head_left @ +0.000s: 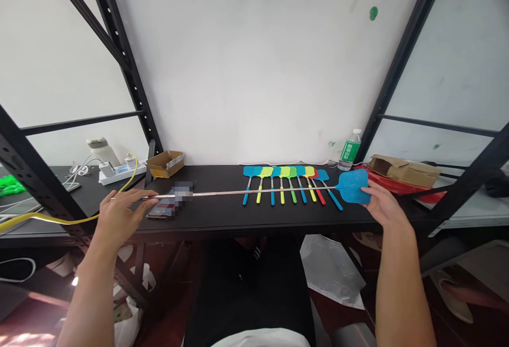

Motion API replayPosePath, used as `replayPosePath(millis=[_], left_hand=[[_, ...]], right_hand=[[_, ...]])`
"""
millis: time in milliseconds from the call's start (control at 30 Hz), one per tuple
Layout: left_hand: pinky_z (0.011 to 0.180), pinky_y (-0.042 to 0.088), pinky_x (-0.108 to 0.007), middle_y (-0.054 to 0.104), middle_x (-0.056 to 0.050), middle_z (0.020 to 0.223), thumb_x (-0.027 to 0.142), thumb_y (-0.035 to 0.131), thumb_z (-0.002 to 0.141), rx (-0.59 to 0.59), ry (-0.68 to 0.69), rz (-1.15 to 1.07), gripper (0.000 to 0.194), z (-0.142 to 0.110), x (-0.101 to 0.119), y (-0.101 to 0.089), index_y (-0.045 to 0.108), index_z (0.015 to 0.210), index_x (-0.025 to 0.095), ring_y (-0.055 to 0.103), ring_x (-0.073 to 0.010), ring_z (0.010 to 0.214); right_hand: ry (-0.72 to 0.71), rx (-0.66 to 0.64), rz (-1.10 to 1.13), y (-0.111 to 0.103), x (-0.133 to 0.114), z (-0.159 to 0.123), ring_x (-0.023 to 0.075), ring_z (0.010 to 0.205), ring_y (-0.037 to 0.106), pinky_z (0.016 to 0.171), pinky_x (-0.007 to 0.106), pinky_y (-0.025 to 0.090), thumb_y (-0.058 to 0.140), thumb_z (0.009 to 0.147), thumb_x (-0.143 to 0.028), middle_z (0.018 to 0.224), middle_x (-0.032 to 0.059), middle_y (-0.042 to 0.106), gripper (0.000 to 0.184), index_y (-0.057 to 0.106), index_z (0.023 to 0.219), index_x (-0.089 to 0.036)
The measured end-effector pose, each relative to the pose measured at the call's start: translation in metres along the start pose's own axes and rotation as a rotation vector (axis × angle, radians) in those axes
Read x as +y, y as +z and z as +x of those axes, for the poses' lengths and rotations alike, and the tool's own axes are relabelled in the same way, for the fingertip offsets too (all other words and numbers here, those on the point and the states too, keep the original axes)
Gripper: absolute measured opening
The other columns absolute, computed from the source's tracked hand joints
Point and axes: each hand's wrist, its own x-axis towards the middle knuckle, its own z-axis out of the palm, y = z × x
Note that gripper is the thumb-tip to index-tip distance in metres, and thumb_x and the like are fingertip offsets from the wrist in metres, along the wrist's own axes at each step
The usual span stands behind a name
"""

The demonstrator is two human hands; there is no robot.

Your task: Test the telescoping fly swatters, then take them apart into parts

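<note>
I hold a long telescopic fly swatter stretched out level above the black table [222,214]. My left hand [119,211] is closed around the thin metal rod [246,193] at its left end. My right hand [377,204] pinches the blue mesh head [353,185] at the right end. Under the rod, a row of several short swatters [286,182] with blue, yellow, green and red handles lies side by side on the table.
A phone [165,206] lies on the table by my left hand. A small cardboard box [165,164], a power strip [119,172] with a yellow cable, a water bottle [350,149] and a brown box on red trays [405,172] line the back. Black rack posts stand either side.
</note>
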Motion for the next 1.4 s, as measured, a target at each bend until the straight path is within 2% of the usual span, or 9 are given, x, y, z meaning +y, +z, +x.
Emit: replayPosePath(millis=[167, 333, 500, 767, 933, 1100, 1200, 1300, 1400], left_hand=[[0.112, 0.027, -0.047, 0.074, -0.005, 0.106, 0.047, 0.051, 0.092, -0.005, -0.016, -0.022, 0.030, 0.003, 0.010, 0.002, 0.070, 0.099, 0.025, 0.063, -0.0259, 0.111], [0.115, 0.028, -0.046, 0.069, -0.006, 0.124, 0.044, 0.055, 0.093, 0.094, -0.009, -0.085, 0.030, 0.005, 0.035, 0.002, 0.070, 0.110, 0.025, 0.056, -0.0274, 0.126], [0.103, 0.047, -0.039, 0.068, -0.006, 0.124, 0.047, 0.061, 0.090, 0.214, -0.139, -0.293, 0.037, 0.005, 0.057, 0.000, 0.068, 0.118, 0.024, 0.062, -0.0262, 0.116], [0.074, 0.060, -0.031, 0.072, -0.011, 0.108, 0.057, 0.069, 0.080, -0.067, -0.559, -0.862, 0.064, 0.005, 0.043, 0.020, 0.062, 0.129, 0.017, 0.070, -0.0217, 0.088], [0.067, 0.061, -0.028, 0.072, -0.011, 0.108, 0.056, 0.071, 0.080, -0.074, -0.717, -1.246, 0.058, 0.008, 0.051, 0.017, 0.064, 0.123, 0.018, 0.071, -0.0188, 0.081], [0.062, 0.057, -0.023, 0.071, -0.002, 0.084, 0.030, 0.070, 0.078, 0.061, -0.708, -1.551, 0.035, 0.009, 0.050, 0.001, 0.069, 0.112, 0.020, 0.067, -0.0144, 0.072], [0.060, 0.054, -0.024, 0.068, -0.001, 0.076, 0.016, 0.065, 0.072, 0.186, -0.682, -1.595, 0.034, 0.007, 0.046, -0.010, 0.071, 0.105, 0.019, 0.063, -0.0138, 0.066], [0.059, 0.053, -0.025, 0.066, -0.002, 0.074, 0.016, 0.063, 0.071, 0.270, -0.689, -1.620, 0.031, 0.004, 0.041, -0.018, 0.071, 0.100, 0.018, 0.060, -0.0138, 0.065], [0.055, 0.052, -0.026, 0.063, -0.003, 0.070, 0.020, 0.061, 0.069, 0.344, -0.700, -1.651, 0.028, 0.003, 0.034, -0.021, 0.070, 0.095, 0.016, 0.060, -0.0157, 0.064]], right_hand=[[0.025, -0.070, -0.087, -0.008, -0.001, -0.011, 0.0169, 0.060, 0.063, 0.035, 0.020, 0.042, 0.089, 0.060, -0.022, 0.089, 0.0046, 0.071, 0.050, 0.071, 0.106, -0.021], [-0.179, -0.027, 0.055, -0.001, 0.001, -0.009, 0.0088, 0.052, 0.050, 0.034, 0.016, 0.032, 0.091, 0.059, -0.024, 0.079, -0.0006, 0.063, 0.047, 0.071, 0.101, -0.021], [-0.203, 0.037, 0.208, 0.002, 0.004, -0.004, 0.0076, 0.052, 0.046, 0.035, 0.016, 0.029, 0.091, 0.058, -0.022, 0.078, -0.0034, 0.061, 0.045, 0.069, 0.096, -0.024], [-0.195, 0.016, 0.308, 0.005, 0.010, -0.001, 0.0050, 0.053, 0.045, 0.035, 0.012, 0.033, 0.090, 0.060, -0.021, 0.081, -0.0056, 0.059, 0.041, 0.067, 0.094, -0.025], [-0.160, -0.025, 0.302, 0.016, 0.010, -0.004, 0.0054, 0.051, 0.045, 0.034, 0.013, 0.033, 0.091, 0.059, -0.022, 0.080, -0.0048, 0.061, 0.045, 0.067, 0.097, -0.024], [-0.140, -0.049, 0.256, 0.021, 0.011, -0.002, 0.0060, 0.049, 0.048, 0.035, 0.014, 0.034, 0.089, 0.060, -0.018, 0.077, -0.0027, 0.062, 0.040, 0.069, 0.095, -0.020], [-0.136, -0.006, 0.252, 0.013, 0.014, 0.006, 0.0092, 0.056, 0.057, 0.041, 0.017, 0.044, 0.086, 0.061, -0.018, 0.082, 0.0001, 0.067, 0.036, 0.071, 0.093, -0.019], [-0.121, 0.057, 0.221, 0.001, 0.016, 0.015, 0.0141, 0.068, 0.066, 0.055, 0.022, 0.056, 0.086, 0.061, -0.017, 0.092, 0.0035, 0.071, 0.036, 0.072, 0.095, -0.017], [-0.132, 0.111, 0.223, -0.010, 0.015, 0.018, 0.0158, 0.073, 0.068, 0.061, 0.023, 0.058, 0.086, 0.061, -0.017, 0.093, 0.0040, 0.072, 0.036, 0.072, 0.095, -0.017]])
